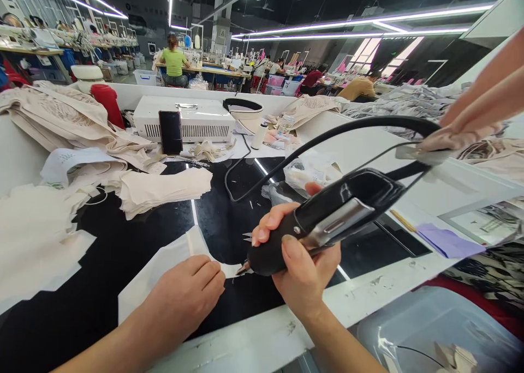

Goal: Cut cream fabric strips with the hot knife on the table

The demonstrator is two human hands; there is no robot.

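Note:
My right hand (301, 253) is closed round a black corded hand tool (327, 217) with a silver trigger bar; its metal tip touches the edge of a pale cream fabric piece (172, 258) lying on the glossy black tabletop (102, 302). My left hand (186, 296) lies palm down on that fabric, fingers curled together, pressing it flat just left of the tool tip. The tool's black cable (327, 136) arches up and right.
Stacks of cream fabric pieces (164, 190) and heaps (61, 116) lie at left. A white machine box (192, 119) with a phone (171, 132) leaning on it stands behind. Another person's arm (483, 106) reaches in at upper right. A plastic bin (429, 329) sits below right.

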